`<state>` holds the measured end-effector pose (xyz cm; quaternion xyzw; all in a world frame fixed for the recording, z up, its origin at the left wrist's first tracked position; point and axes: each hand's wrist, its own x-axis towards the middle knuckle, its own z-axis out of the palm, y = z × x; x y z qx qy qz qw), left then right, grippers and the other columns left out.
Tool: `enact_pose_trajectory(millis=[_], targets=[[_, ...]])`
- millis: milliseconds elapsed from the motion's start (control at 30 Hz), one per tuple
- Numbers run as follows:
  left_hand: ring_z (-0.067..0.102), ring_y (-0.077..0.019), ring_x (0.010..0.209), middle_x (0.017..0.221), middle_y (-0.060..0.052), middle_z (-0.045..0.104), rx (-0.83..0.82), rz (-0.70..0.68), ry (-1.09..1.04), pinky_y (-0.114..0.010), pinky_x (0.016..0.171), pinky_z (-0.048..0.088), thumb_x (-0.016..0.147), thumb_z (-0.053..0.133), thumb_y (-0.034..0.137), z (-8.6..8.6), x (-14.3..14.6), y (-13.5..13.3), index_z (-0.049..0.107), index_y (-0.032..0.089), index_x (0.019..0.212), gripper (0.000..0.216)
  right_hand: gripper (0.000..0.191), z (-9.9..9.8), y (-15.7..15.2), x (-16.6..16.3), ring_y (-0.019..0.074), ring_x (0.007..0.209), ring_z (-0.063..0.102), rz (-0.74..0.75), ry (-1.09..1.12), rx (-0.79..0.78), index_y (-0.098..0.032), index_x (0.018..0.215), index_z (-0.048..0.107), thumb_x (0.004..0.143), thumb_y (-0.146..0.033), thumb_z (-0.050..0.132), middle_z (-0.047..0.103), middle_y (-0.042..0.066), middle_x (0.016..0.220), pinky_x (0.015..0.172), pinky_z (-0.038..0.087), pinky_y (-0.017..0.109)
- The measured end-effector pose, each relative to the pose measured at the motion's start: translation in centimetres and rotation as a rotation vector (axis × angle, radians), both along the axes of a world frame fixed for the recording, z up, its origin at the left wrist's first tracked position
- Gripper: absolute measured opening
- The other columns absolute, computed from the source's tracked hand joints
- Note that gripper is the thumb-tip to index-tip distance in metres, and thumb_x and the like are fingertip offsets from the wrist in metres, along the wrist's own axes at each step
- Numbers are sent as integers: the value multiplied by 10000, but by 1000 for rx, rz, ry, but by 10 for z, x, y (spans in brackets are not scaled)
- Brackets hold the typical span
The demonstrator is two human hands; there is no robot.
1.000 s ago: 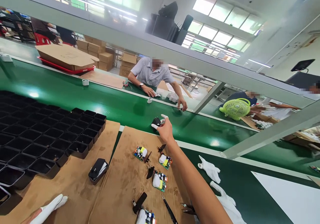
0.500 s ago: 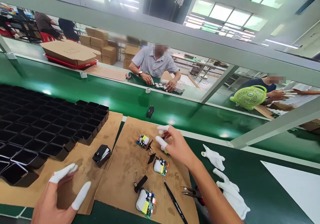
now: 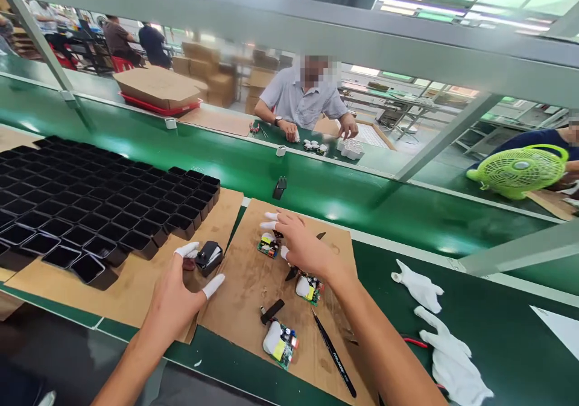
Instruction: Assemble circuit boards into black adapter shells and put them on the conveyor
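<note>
My left hand [image 3: 176,294], white covers on its fingertips, spreads thumb and fingers beside a small black charger case [image 3: 208,257] with white material inside. The fingers are at its left side; the thumb stays apart from it. My right hand [image 3: 305,244] reaches over a circuit board [image 3: 268,245], thumb and fingers apart around its dark plug part, which they partly hide; contact is unclear. Below the right wrist lies a second board [image 3: 309,289]. A third board [image 3: 281,342] lies nearer me, beside a black plug piece [image 3: 272,312]. Black tweezers [image 3: 333,352] lie to its right.
Rows of black cases [image 3: 113,213] cover the left cardboard. White gloves [image 3: 452,358] and red-handled pliers [image 3: 414,341], mostly hidden, lie right. A black plug [image 3: 279,187] rests on the green belt [image 3: 217,164]. A co-worker [image 3: 303,101] sits opposite; a green fan [image 3: 520,171] stands far right.
My left hand has moved right and forward to the black charger case. My right hand has shifted left, from above one board to the leftmost board. The view has turned slightly.
</note>
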<state>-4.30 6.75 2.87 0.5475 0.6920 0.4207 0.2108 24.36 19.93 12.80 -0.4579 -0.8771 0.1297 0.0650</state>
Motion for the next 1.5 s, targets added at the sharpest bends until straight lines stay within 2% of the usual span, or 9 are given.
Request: enact_pose_trajectory(millis=[67, 167, 367, 533, 800, 933, 1100, 1333, 1500], targets=[[776, -313, 1041, 1221, -116, 784, 116, 1, -66, -488, 932, 652, 904, 786, 624, 5, -3, -2, 636, 226, 1383, 640, 557, 8, -9, -5, 328, 1472, 621, -86, -51, 28, -235, 1271, 761, 774, 11, 714, 728, 117, 1491, 1206, 454, 455], [731, -281, 1001, 1121, -91, 769, 270, 96, 48, -451, 919, 602, 1102, 572, 485, 19, -15, 4, 687, 236, 1241, 308, 152, 10, -22, -18, 374, 1098, 784, -298, -160, 27, -189, 1096, 737, 977, -273, 698, 815, 167, 1125, 938, 551, 452], [638, -396, 1124, 1130, -152, 722, 77, 187, 738, -555, 964, 480, 1018, 638, 321, 46, -46, 28, 732, 183, 1144, 209, 611, 6, -34, -54, 493, 974, 840, -523, -344, 26, -145, 1196, 677, 1027, -732, 652, 836, 222, 948, 779, 544, 465], [588, -423, 1280, 1305, -206, 687, 15, 157, 803, -609, 1055, 429, 1039, 660, 342, 48, -41, 38, 717, 148, 1274, 310, 598, 1, -32, -67, 497, 1067, 844, -555, -342, 15, -79, 1447, 522, 1058, -499, 697, 841, 253, 1003, 808, 543, 462], [597, -427, 1311, 1300, -199, 654, 104, 15, 751, -685, 1070, 425, 1043, 566, 169, 55, -48, 43, 720, 197, 1045, 156, 466, -4, -26, -41, 357, 935, 816, -466, -167, -80, -195, 1263, 515, 890, -288, 779, 825, 127, 997, 760, 483, 368], [629, -385, 1310, 1408, -160, 603, 363, -95, 508, -654, 1104, 476, 1066, 616, 225, 89, -43, 27, 689, 220, 1060, 73, 512, -5, -42, -18, 292, 985, 777, -465, 456, -197, -274, 1099, 532, 768, -428, 891, 804, 68, 1071, 897, 562, 396], [657, -221, 1249, 1361, -61, 569, 488, -504, 89, -404, 1100, 596, 1049, 688, 146, 121, 6, 12, 646, 284, 1087, 149, 503, 2, -71, 10, 296, 1010, 784, -487, 1321, -689, -266, 1060, 761, 755, -614, 959, 848, 81, 1084, 975, 625, 450], [713, -253, 1266, 1381, -78, 605, 234, -761, -366, -419, 1126, 640, 831, 880, 175, 58, 76, 48, 547, 328, 1455, 724, 565, -8, -86, 38, 361, 1228, 799, -442, 1430, -676, -288, 1212, 847, 726, -510, 1030, 858, 95, 1308, 1199, 580, 539], [762, -265, 1128, 1233, -72, 736, 215, -779, -308, -415, 1013, 643, 796, 899, 178, 42, 79, 51, 633, 273, 1353, 624, 670, -17, -93, 46, 398, 1323, 776, -449, 1317, -701, -283, 1329, 791, 758, -555, 1011, 779, 149, 1500, 1091, 660, 529]])
